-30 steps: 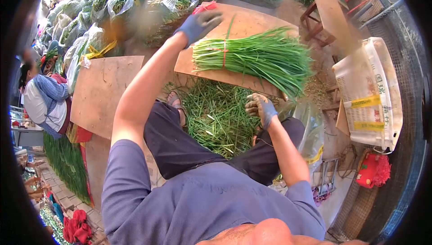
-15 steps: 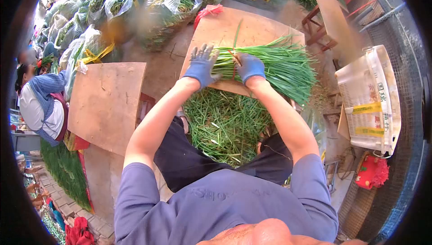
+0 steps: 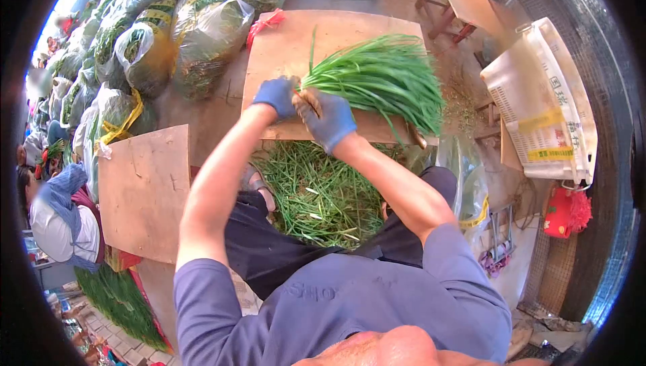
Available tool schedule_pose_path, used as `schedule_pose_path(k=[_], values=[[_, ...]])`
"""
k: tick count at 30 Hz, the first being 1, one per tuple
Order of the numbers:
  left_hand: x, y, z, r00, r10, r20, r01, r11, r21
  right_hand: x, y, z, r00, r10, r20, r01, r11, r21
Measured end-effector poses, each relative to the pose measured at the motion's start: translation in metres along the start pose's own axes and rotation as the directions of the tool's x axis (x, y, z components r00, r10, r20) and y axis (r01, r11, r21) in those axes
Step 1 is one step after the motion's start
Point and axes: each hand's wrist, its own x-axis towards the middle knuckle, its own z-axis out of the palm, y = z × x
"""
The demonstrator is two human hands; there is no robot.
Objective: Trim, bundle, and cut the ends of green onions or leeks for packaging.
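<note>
A bundle of green chives lies on the wooden board, its leaves fanned out to the right. My right hand, in a blue-grey glove with a soiled palm side, is closed round the stem end at the bundle's left. Just beside it my left hand, gloved the same way, is closed at the very end of the stems; what its fingers pinch is hidden. One loose blade stands up from the bundle near both hands. A red tie rests at the board's far left corner.
Cut leaves are heaped between my legs. A second board stands at left, with a person beyond it. Stuffed plastic bags crowd the back left. A white crate stands at right.
My left hand has gone from spread fingers to closed at the stem end. My right hand has moved left along the bundle to the stems. The view has shifted slightly.
</note>
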Motion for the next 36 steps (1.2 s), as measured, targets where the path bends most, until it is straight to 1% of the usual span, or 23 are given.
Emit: schedule_pose_path(k=[2, 3, 4, 6, 7, 8, 10, 11, 13, 14, 15, 16, 17, 18, 20, 21, 22, 25, 28, 30, 32, 35, 36], values=[[0.006, -0.01, -0.017, 0.944, 0.029, 0.328, 0.031, 0.984, -0.177, -0.008, -0.009, -0.014, 0.988, -0.132, -0.077, 0.134, 0.991, 0.021], [0.017, -0.028, 0.003, 0.892, 0.093, 0.443, 0.012, 0.974, -0.227, -0.009, -0.007, -0.011, 0.999, -0.047, 0.011, 0.046, 0.994, 0.095], [0.015, -0.023, -0.001, 0.897, 0.033, 0.442, 0.065, 0.976, -0.206, -0.008, 0.006, 0.003, 0.994, 0.099, -0.039, -0.083, 0.951, 0.297], [0.002, 0.005, -0.018, 0.901, -0.068, 0.429, 0.15, 0.976, -0.16, 0.01, 0.037, 0.022, 0.92, 0.387, -0.063, -0.251, 0.705, 0.663], [-0.02, 0.051, -0.069, 0.917, -0.121, 0.38, 0.209, 0.958, -0.198, 0.027, 0.023, 0.006, 0.782, 0.615, 0.106, -0.388, 0.346, 0.854], [-0.032, 0.062, -0.056, 0.964, -0.145, 0.221, 0.155, 0.988, -0.026, 0.038, 0.031, 0.004, 0.768, 0.633, 0.103, -0.352, 0.282, 0.892], [-0.04, 0.07, -0.016, 0.991, -0.074, -0.112, 0.107, 0.94, 0.325, 0.057, 0.046, 0.011, 0.739, 0.666, 0.097, -0.264, 0.154, 0.952], [-0.039, 0.074, -0.004, 0.991, -0.124, -0.045, 0.132, 0.919, 0.373, 0.061, 0.045, 0.016, 0.715, 0.687, 0.128, -0.318, 0.157, 0.935], [-0.034, 0.075, 0.014, 0.967, -0.247, 0.063, 0.19, 0.863, 0.469, 0.069, 0.05, 0.036, 0.753, 0.647, 0.12, -0.319, 0.198, 0.927], [-0.03, 0.064, 0.027, 0.967, -0.252, 0.044, 0.2, 0.851, 0.486, 0.068, 0.053, 0.048, 0.768, 0.623, 0.149, -0.338, 0.196, 0.921], [-0.023, 0.049, 0.043, 0.967, -0.255, 0.027, 0.208, 0.842, 0.498, 0.064, 0.064, 0.069, 0.851, 0.525, -0.018, -0.253, 0.439, 0.862], [-0.018, 0.034, 0.057, 0.964, -0.264, 0.011, 0.222, 0.834, 0.505, 0.052, 0.059, 0.067, 0.898, 0.427, -0.108, -0.234, 0.67, 0.704], [-0.011, 0.019, 0.065, 0.971, -0.21, -0.115, 0.239, 0.876, 0.419, 0.034, 0.049, 0.059, 0.94, 0.302, -0.162, -0.188, 0.85, 0.493], [-0.006, 0.017, 0.061, 0.971, -0.219, -0.099, 0.241, 0.901, 0.36, 0.013, 0.04, 0.049, 0.97, 0.165, -0.178, -0.118, 0.962, 0.247], [-0.002, 0.016, 0.048, 0.968, -0.241, -0.069, 0.25, 0.938, 0.24, -0.031, 0.038, 0.019, 0.994, 0.105, -0.005, -0.104, 0.99, 0.094], [-0.004, 0.015, 0.051, 0.979, -0.165, -0.123, 0.2, 0.905, 0.374, -0.049, 0.034, 0.01, 0.998, 0.056, 0.011, -0.057, 0.997, 0.048], [-0.009, 0.019, 0.046, 0.979, -0.194, -0.069, 0.206, 0.93, 0.306, -0.066, 0.028, 0.006, 1.0, 0.011, 0.029, -0.011, 1.0, 0.004], [-0.006, 0.035, 0.011, 0.971, -0.224, 0.084, 0.215, 0.972, 0.098, -0.101, 0.045, 0.014, 0.971, 0.047, 0.233, -0.071, 0.993, 0.096], [-0.004, 0.027, 0.008, 0.978, -0.194, 0.071, 0.193, 0.981, 0.024, -0.088, 0.018, -0.036, 0.968, -0.177, 0.18, 0.21, 0.961, -0.181], [-0.002, 0.031, -0.006, 0.969, -0.225, 0.1, 0.226, 0.974, -0.008, -0.061, 0.031, -0.07, 0.957, -0.29, 0.015, 0.267, 0.859, -0.437], [0.003, 0.031, -0.01, 0.971, -0.213, 0.112, 0.22, 0.975, -0.047, -0.033, 0.059, -0.079, 0.957, -0.283, 0.069, 0.266, 0.75, -0.606], [0.003, 0.031, -0.009, 0.98, -0.158, 0.122, 0.164, 0.986, -0.042, 0.016, 0.104, -0.068, 0.915, -0.396, 0.079, 0.343, 0.662, -0.666], [-0.001, 0.034, 0.001, 0.986, -0.16, 0.044, 0.16, 0.987, 0.005, 0.029, 0.119, -0.06, 0.927, -0.367, 0.083, 0.327, 0.677, -0.66]])
